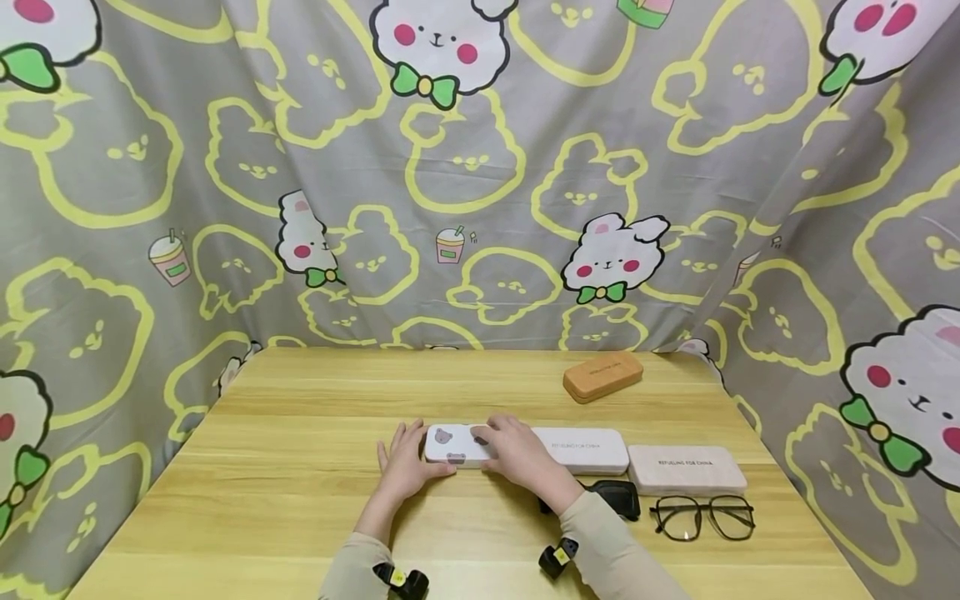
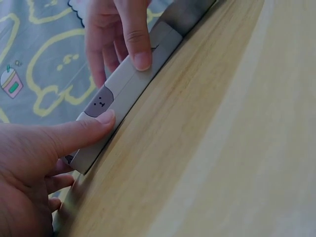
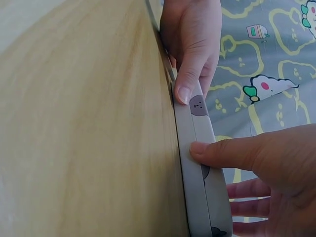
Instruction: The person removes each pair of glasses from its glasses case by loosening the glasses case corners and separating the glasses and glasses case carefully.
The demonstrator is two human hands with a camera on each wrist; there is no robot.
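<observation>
A white glasses case [image 1: 459,444] printed with grey bear faces lies lengthwise on the wooden table, its lid seam facing me. My left hand [image 1: 405,468] holds its left end, thumb on the front edge and fingers behind. Further right along the same case, my right hand [image 1: 522,455] grips it with the thumb on the front side and the fingers reaching over to the back. In the left wrist view both thumbs press the front of the bear-print case [image 2: 129,89]. From the right wrist view the case [image 3: 195,197] looks closed.
Right of my hand lie a white lettered case [image 1: 588,450] and a pale pink lettered case [image 1: 686,469]. Black-framed glasses [image 1: 701,518] and a partly hidden black item [image 1: 621,500] lie in front. An orange-brown case [image 1: 603,377] sits at the back; a patterned curtain [image 1: 465,292] surrounds the table.
</observation>
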